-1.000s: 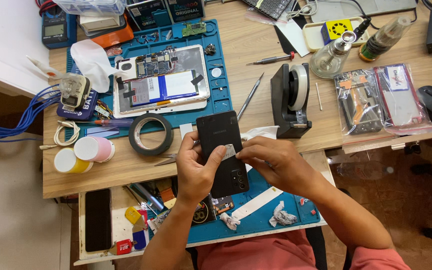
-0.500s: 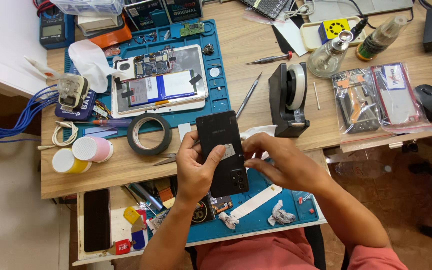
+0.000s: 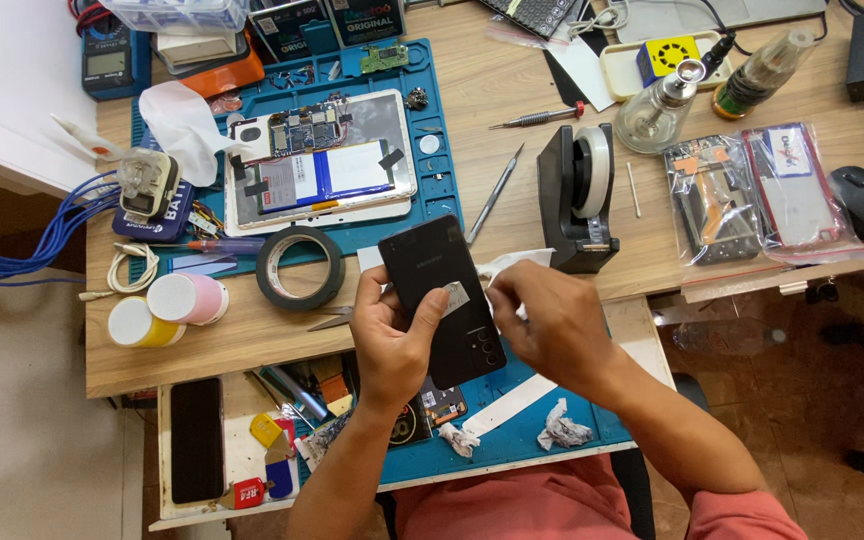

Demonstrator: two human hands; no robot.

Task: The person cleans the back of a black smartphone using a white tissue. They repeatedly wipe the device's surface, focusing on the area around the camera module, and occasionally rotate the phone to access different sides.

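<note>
While gripped by left hand [image 3: 389,340]: black phone [image 3: 442,300], camera end lower right

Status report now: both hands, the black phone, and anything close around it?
Left hand grips black rectangular smartphone, thumb on small white sticker. Right hand at phone's right edge. Black tape roll lies just left, apart.

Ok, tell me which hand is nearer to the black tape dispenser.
Right. The right hand sits just below and slightly left of the black tape dispenser, close to its base. The left hand, gripping the black phone, is farther to the left.
</note>
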